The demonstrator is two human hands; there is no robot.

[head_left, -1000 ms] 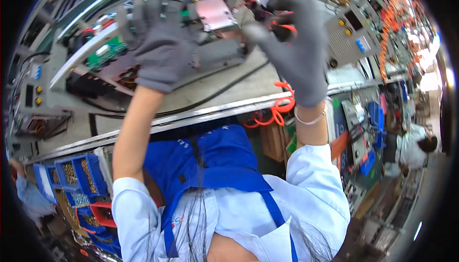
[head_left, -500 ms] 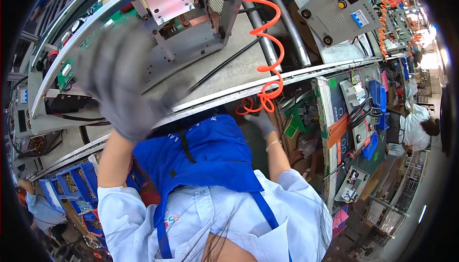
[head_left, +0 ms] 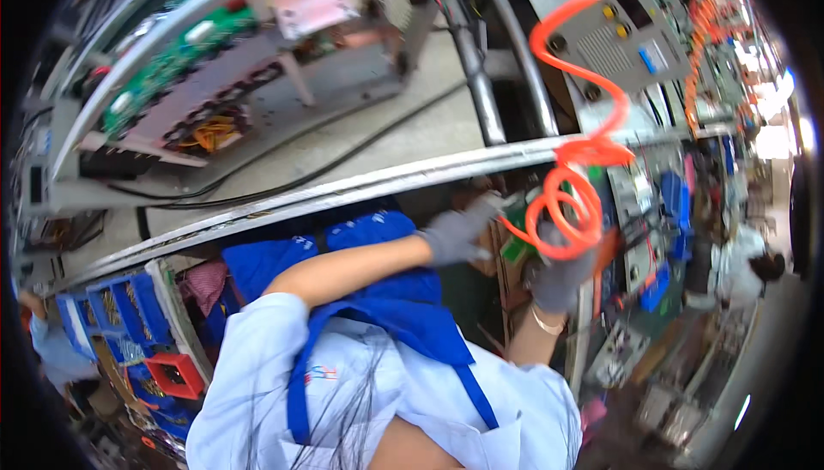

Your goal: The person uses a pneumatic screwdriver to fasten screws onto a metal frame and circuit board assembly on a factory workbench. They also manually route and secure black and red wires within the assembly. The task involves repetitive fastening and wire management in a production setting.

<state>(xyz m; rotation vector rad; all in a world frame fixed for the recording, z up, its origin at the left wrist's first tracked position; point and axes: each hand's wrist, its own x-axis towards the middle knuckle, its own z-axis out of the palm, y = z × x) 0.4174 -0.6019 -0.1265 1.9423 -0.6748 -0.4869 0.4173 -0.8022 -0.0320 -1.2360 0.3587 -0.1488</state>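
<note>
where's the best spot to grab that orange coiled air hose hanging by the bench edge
Probably the bunched loops of the orange coiled hose just below the metal bench edge, coming from beneath. There the coils hang close together, so a hand closes round several at once. The gloved right hand sits right under them; the left hand is beside.

workbench (head_left: 412, 139) pale top, metal edge | blue parts bins (head_left: 129, 315) left | bright light right
</note>
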